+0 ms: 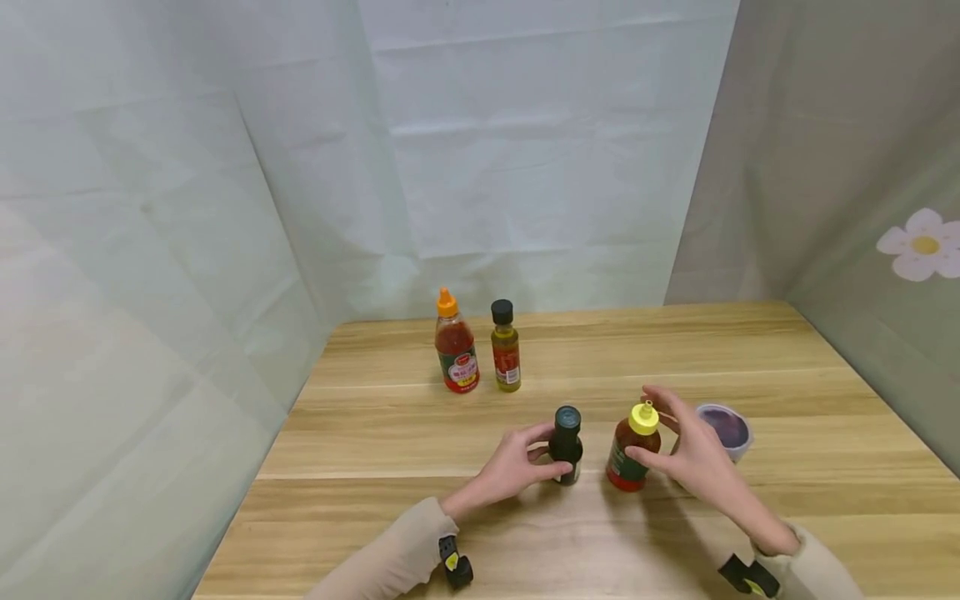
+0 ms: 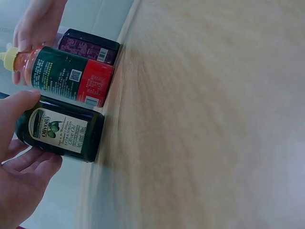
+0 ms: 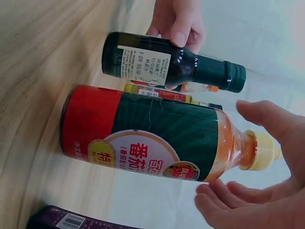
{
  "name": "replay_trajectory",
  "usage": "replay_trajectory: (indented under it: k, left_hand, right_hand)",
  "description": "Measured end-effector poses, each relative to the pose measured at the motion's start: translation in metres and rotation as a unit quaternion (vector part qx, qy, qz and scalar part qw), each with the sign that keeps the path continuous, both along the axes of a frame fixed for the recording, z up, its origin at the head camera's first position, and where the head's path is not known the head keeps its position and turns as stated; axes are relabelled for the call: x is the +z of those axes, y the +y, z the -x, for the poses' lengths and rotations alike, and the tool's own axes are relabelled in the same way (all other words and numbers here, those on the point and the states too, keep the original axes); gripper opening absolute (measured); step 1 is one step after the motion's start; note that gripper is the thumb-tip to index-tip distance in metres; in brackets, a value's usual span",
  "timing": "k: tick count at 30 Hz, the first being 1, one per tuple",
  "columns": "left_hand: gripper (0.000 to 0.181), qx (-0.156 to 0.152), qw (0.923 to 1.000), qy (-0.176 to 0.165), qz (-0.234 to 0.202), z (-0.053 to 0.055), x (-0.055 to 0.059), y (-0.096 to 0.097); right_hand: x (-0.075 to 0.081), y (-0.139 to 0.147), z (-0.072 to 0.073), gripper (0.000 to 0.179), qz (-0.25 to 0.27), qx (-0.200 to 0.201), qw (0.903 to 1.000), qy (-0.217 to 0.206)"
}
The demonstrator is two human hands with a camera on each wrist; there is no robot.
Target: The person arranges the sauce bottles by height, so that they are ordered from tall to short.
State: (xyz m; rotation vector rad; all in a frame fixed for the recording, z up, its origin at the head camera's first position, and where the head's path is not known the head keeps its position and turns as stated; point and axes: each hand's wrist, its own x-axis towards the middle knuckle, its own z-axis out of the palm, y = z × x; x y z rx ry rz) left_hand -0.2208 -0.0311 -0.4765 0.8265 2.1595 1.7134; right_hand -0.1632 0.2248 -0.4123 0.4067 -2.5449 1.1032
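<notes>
The person's left hand grips a dark green glass oil bottle by its body, thumb against the glass. The right hand is spread around a red sauce squeeze bottle with a yellow nozzle cap — the right wrist view shows its thumb clear of the bottle; whether the other fingers touch, I cannot tell. Both bottles stand upright on the pale wooden table, near each other. Just beyond the right hand is a purple-labelled tub with a pale rim; I'd worry that a careless knuckle could nudge it, or a hasty thumb tip the sauce.

The oil reads "Olivoilà", "Extra Virgin Olive Oil"; the sauce carries Chinese, including 番茄. Farther back stand an orange-capped red sauce bottle and a black-capped golden oil bottle — their lettering is too small to make out.
</notes>
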Motion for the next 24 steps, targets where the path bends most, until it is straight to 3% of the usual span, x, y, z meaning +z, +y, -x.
replay_trajectory:
  k: [4,7,15,24]
  left_hand:
    - [0.055,-0.001,1.0000,-0.003,-0.001,-0.0004,-0.0006,0.0006]
    - [0.054,0.002,1.0000,-0.003,0.004,-0.0008,0.0003,0.0014]
    - [0.053,0.002,1.0000,-0.004,0.006,-0.0014,0.0074,0.0018]
    - [0.052,-0.007,1.0000,0.001,-0.003,0.0021,-0.0021,0.0001]
  right_hand:
    - [-0.0007,0.0031,0.0000,0.082,-0.017,0.006,0.9982,-0.057]
    - [-0.0011,0.0040,0.0007,0.082,-0.026,0.010,0.9970,-0.071]
    - [0.0016,0.0012,0.0038,0.067,-0.047,0.005,0.9950,-0.087]
    - [0.0026,-0.0029,0.0062,0.063,-0.057,-0.017,0.9952,-0.077]
